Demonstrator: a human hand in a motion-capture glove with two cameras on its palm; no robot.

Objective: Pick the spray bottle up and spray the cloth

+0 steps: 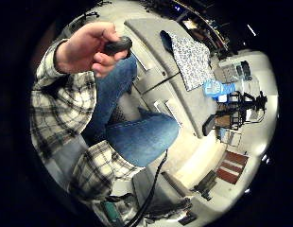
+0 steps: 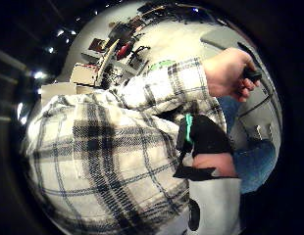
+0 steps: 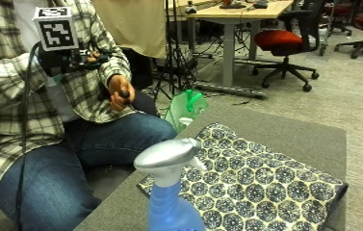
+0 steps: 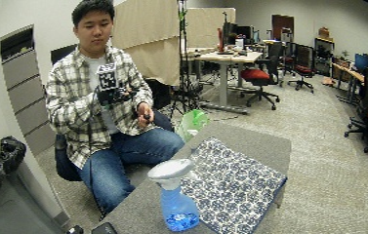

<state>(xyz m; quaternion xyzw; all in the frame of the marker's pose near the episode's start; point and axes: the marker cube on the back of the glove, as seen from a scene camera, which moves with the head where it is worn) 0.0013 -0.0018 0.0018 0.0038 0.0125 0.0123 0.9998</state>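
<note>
Since the bottle [image 3: 168,190] stands upright and untouched at the near end of the table [image 3: 283,130], just beside the cloth's [image 3: 258,183] corner, the step in hand is judged to be the reach, not yet begun. The bottle has a silver trigger head over a blue body part-filled with liquid; which way the nozzle points cannot be confirmed. The cloth lies flat and spread over the far half of the table. The right hand [image 3: 72,60] is held up at the person's chest, well apart from the bottle. Both palm views show the person's shirt and lap and nothing in the palm, so it holds nothing; how far open it is cannot be told. The left hand [image 3: 120,91] grips a small black object [image 3: 124,94] above the lap. Recommendation: bring the right hand down to the bottle's neck under the head, take hold there so the trigger is within reach, lift straight to avoid tipping, and turn the nozzle over the cloth before squeezing.
</note>
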